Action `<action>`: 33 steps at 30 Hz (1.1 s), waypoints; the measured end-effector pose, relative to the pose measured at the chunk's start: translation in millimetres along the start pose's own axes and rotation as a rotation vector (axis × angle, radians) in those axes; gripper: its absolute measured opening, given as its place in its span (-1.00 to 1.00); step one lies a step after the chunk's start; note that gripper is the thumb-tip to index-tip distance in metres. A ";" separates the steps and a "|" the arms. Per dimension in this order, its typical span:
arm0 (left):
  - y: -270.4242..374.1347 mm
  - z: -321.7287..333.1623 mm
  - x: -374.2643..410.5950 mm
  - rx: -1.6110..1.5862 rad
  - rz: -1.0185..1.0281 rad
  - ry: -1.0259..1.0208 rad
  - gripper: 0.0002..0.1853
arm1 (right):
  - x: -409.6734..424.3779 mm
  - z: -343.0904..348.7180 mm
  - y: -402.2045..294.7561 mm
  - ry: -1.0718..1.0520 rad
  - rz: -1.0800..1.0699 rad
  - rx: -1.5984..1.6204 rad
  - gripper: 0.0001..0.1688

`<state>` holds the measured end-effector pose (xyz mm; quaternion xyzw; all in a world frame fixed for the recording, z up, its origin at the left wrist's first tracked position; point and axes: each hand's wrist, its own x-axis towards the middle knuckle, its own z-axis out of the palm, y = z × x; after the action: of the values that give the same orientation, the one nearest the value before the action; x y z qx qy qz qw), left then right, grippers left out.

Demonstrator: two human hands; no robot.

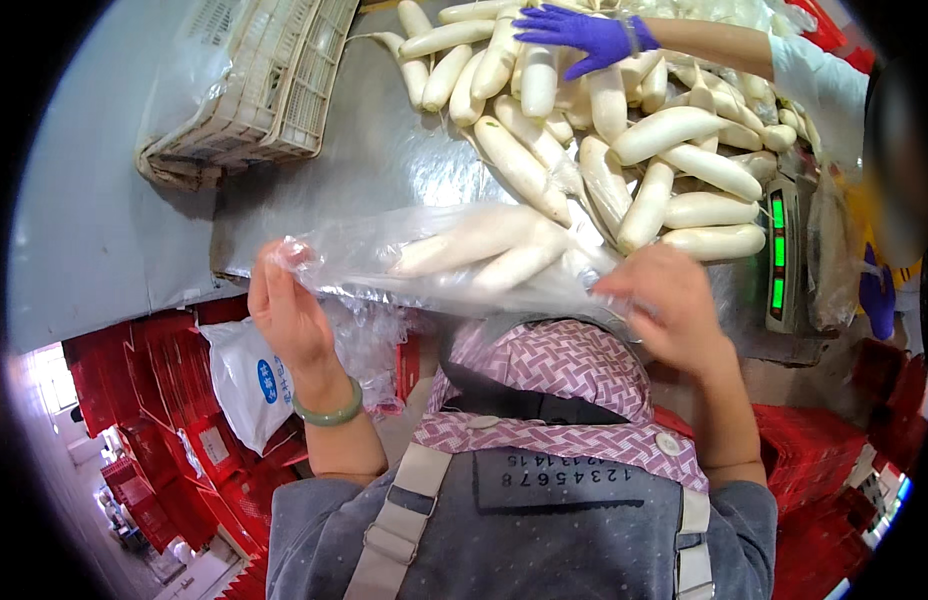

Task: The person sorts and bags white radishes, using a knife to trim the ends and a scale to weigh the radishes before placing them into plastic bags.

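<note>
A clear plastic bag stretches sideways over the front edge of the metal table, with several white radishes inside. My left hand pinches its left end between thumb and fingertips. At the other end, my right hand grips the gathered plastic; it is slightly blurred and its fingertips are partly hidden. Just beyond the bag lies a heap of loose white radishes, some wrapped in plastic film. Right of the heap, a weighing scale shows a lit green display.
A co-worker's purple-gloved hand rests on the heap; another purple-gloved hand hangs at the right. An off-white plastic crate sits at the table's back left. Red crates and a white printed bag are below the table.
</note>
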<state>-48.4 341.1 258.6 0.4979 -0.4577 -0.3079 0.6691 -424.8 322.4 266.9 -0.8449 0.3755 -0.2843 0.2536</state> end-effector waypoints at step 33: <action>100.5 221.2 -11.1 0.201 0.247 -0.937 -0.58 | -49.2 -106.5 -31.7 0.691 0.087 0.490 -0.86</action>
<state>-260.5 297.3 369.4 0.3100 -0.7924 -0.3715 0.3716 -508.1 356.5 348.6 -0.5981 0.3953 -0.6206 0.3177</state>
